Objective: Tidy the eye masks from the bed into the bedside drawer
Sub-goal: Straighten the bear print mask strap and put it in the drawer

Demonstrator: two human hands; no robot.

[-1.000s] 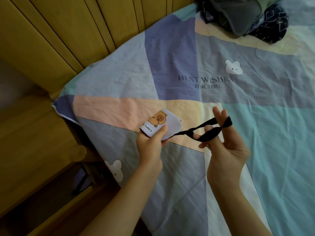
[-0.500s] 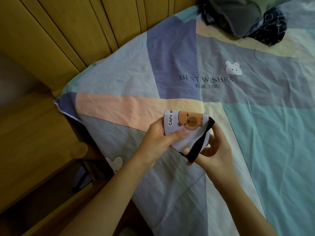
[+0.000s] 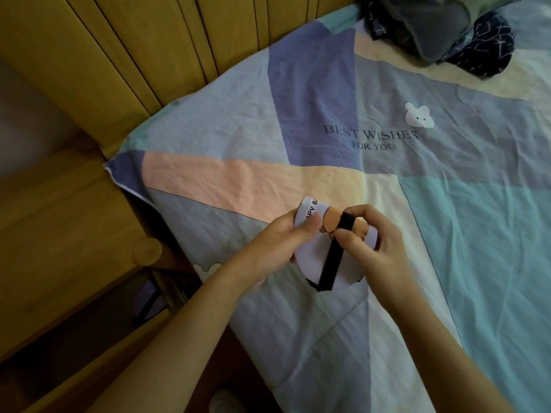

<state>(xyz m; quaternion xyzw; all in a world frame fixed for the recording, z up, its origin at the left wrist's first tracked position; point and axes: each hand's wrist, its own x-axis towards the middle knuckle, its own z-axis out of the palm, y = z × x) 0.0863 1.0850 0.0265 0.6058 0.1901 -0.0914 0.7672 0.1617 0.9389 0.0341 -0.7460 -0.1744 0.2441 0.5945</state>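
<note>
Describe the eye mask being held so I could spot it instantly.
Start at the patchwork bedsheet, near its pink stripe. Both hands, left hand and right hand, grip the folded lavender eye mask. Unlike the dark eye masks heaped near the headboard, it shows an orange cartoon animal under a black strap.

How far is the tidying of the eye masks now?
Done: one mask seems to lie already in the open drawer, though it is dim there. In hand: the left hand and right hand hold the folded capybara mask and wrap its black strap around it. Left: put it in the drawer, then fetch the dark masks at the head of the bed.
</note>
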